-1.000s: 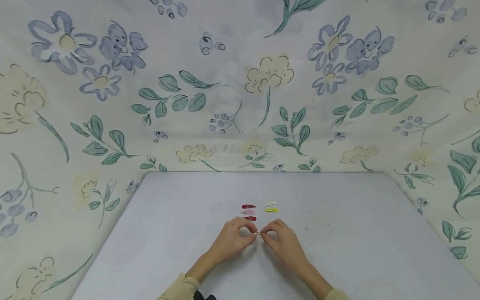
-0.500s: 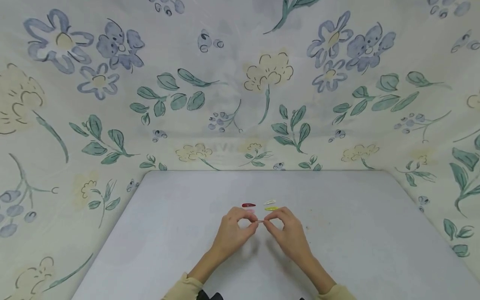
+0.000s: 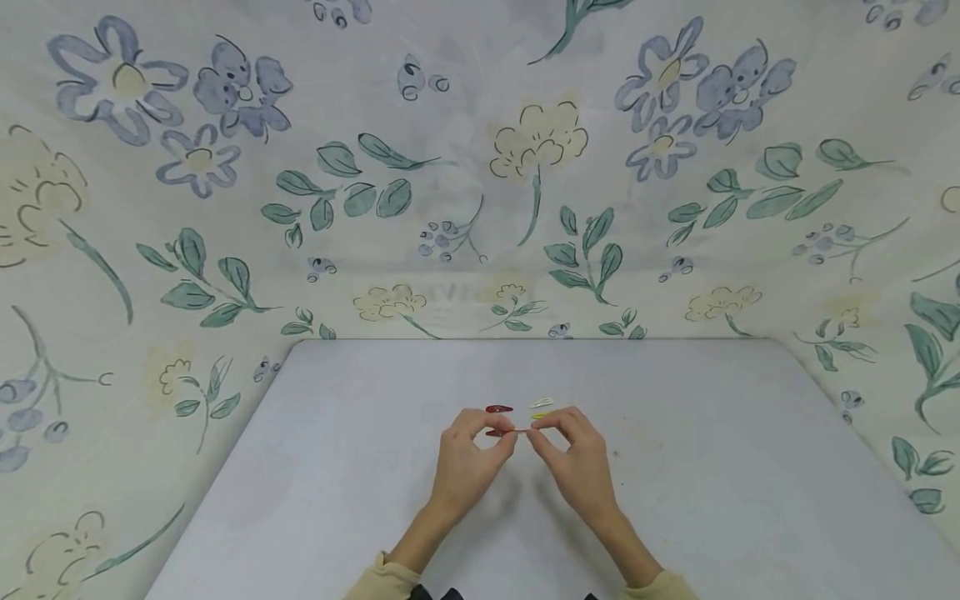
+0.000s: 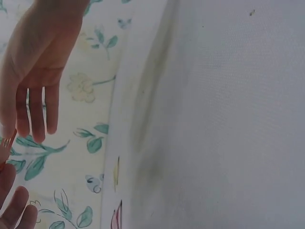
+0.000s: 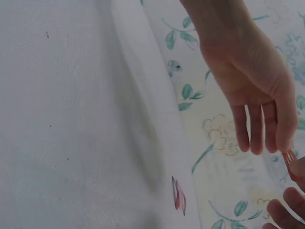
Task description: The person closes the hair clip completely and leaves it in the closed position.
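Note:
Both hands meet at the centre of the head view with a small orange-red snap hair clip (image 3: 522,431) stretched between them. My left hand (image 3: 468,458) pinches one end between thumb and forefinger. At the other end, the thumb and forefinger of my right hand (image 3: 581,462) pinch it. The right wrist view shows the slotted clip (image 5: 289,164) up close, above the table. Behind the left fingers lie a dark red hair clip (image 3: 498,409) and another red one (image 3: 492,433), partly covered. A white clip (image 3: 542,402) and a yellow clip (image 3: 539,415) lie beyond the right fingers.
The clips lie on a pale table (image 3: 360,400) with a straight far edge. A floral cloth (image 3: 480,192) rises behind it and along both sides. Small dark specks (image 3: 617,454) mark the table right of the hands.
Both hands have lifted and moved away from the body, carrying the hair clip up with them. They now cover the pink clip and part of the yellow one.

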`<control>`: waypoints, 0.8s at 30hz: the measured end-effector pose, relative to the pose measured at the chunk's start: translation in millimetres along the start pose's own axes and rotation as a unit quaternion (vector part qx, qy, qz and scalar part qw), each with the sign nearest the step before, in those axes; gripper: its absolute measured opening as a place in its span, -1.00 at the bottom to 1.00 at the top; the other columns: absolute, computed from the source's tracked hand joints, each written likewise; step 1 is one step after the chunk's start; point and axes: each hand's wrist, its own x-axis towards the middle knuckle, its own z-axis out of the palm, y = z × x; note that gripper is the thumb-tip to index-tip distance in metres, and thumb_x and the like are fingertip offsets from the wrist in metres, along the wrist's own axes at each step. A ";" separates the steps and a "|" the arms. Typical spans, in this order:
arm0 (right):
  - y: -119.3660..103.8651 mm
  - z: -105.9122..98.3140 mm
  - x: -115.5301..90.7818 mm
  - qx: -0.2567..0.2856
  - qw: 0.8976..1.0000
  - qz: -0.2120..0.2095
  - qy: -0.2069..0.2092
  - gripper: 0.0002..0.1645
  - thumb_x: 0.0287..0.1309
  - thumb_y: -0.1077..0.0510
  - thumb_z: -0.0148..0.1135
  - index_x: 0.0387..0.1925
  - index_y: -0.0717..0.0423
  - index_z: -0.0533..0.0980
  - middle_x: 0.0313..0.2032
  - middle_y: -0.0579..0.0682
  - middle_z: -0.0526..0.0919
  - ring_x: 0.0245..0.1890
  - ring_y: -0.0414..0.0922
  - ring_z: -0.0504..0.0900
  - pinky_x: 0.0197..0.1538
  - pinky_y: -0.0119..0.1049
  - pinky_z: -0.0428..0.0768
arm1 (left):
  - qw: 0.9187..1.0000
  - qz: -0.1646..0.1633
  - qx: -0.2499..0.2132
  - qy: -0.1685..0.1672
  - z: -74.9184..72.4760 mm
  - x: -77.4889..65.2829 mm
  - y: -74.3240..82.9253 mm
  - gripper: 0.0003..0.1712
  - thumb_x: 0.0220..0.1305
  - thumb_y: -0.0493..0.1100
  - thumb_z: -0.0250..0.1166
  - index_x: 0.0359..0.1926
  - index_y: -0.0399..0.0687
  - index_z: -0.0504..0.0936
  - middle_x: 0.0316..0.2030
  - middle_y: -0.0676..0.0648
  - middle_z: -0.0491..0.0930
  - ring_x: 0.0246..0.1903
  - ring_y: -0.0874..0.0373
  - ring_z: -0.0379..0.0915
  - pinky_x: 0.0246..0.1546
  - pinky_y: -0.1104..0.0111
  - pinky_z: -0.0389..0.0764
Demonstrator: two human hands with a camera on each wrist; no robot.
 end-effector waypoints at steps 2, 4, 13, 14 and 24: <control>-0.7 1.5 -1.4 0.010 1.000 0.008 0.003 -0.84 0.04 0.30 0.46 -0.31 0.11 0.64 -0.27 -0.11 0.64 -0.12 -0.10 0.65 0.10 -0.18 0.59 | 1.000 -0.001 0.001 0.010 1.3 -2.2 -0.3 -0.83 0.00 -0.37 0.44 -0.42 -0.01 0.71 -0.44 0.14 0.62 -0.30 0.19 0.55 -0.23 0.37 0.55; 0.1 3.1 -2.7 0.014 1.000 0.010 0.008 -0.84 0.04 0.31 0.46 -0.31 0.11 0.64 -0.27 -0.09 0.65 -0.13 -0.09 0.65 0.10 -0.20 0.59 | 1.000 0.001 -0.001 0.016 2.7 -4.5 -1.1 -0.82 -0.01 -0.38 0.46 -0.40 -0.02 0.71 -0.42 0.12 0.64 -0.28 0.22 0.56 -0.21 0.35 0.56; 1.7 8.2 -8.4 0.029 0.999 0.025 0.020 -0.86 0.05 0.33 0.44 -0.34 0.13 0.63 -0.30 -0.08 0.65 -0.17 -0.07 0.67 0.10 -0.18 0.60 | 1.000 0.009 -0.006 0.029 5.7 -10.8 -2.0 -0.82 -0.01 -0.38 0.46 -0.41 -0.02 0.72 -0.36 0.10 0.69 -0.21 0.22 0.54 -0.18 0.20 0.58; 1.6 8.4 -9.0 0.024 0.999 0.027 0.021 -0.86 0.05 0.32 0.44 -0.34 0.13 0.63 -0.31 -0.10 0.65 -0.17 -0.09 0.66 0.10 -0.16 0.60 | 0.999 0.012 -0.003 0.033 6.0 -11.2 -2.1 -0.83 -0.01 -0.38 0.46 -0.41 -0.02 0.72 -0.35 0.11 0.69 -0.21 0.23 0.55 -0.19 0.18 0.59; 3.7 13.9 -12.4 0.009 0.999 0.015 0.043 -0.84 0.03 0.32 0.46 -0.34 0.11 0.62 -0.34 -0.13 0.63 -0.21 -0.11 0.65 0.07 -0.02 0.60 | 0.997 0.027 0.023 0.064 10.1 -14.9 -1.7 -0.85 0.00 -0.36 0.46 -0.41 -0.04 0.73 -0.36 0.07 0.69 -0.27 0.22 0.52 -0.26 0.37 0.54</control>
